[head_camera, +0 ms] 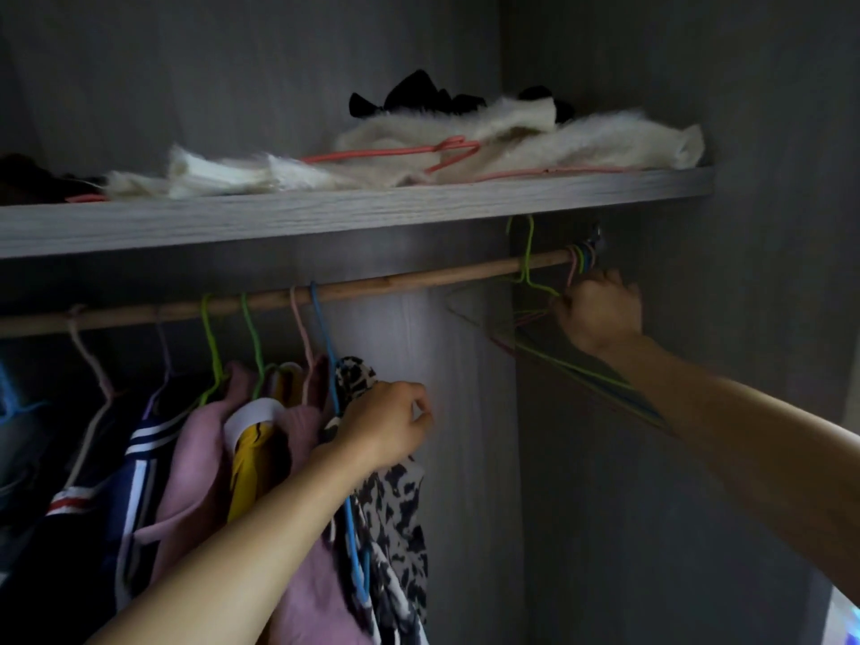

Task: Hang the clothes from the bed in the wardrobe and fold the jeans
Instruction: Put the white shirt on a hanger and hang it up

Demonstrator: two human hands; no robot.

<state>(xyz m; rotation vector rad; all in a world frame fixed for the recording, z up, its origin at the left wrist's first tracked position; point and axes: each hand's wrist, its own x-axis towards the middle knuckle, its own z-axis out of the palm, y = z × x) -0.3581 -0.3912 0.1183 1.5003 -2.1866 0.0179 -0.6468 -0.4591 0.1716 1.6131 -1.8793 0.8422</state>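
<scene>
Inside a grey wardrobe (232, 62), dim, seen from in front and a little below. Across the whole width, a grey shelf (325, 211); just under it a wooden rod (419, 277), running from the left edge to the right side wall.

On the left half of the rod, the hung clothes, close together: a navy striped garment (139, 481), a pink garment (195, 458), a yellow garment (251, 463) with a white collar, and last on the right a black-and-white patterned garment (395, 514) on a blue hanger (325, 337).

On top of the shelf, a white furry cloth (535, 142), spread flat, with a pink hanger (395, 153) lying on it and a black item (419, 97) behind.

Left hand (386, 425) at the shoulder of the patterned garment, touching it on the right side, fingers curled and thumb near the forefinger. Not possible to tell if grasping anything.

Right hand (600, 314) at the right end of the rod, just below it, near the side wall. Fingers clenched on the neck of a green hanger (528, 253), with its hook raised above the rod, just under the shelf. Beside it a bunch of empty hangers (512, 346), thin wires in pink, green and blue, hooks packed together on the rod end, bodies hanging down along the right forearm.
</scene>
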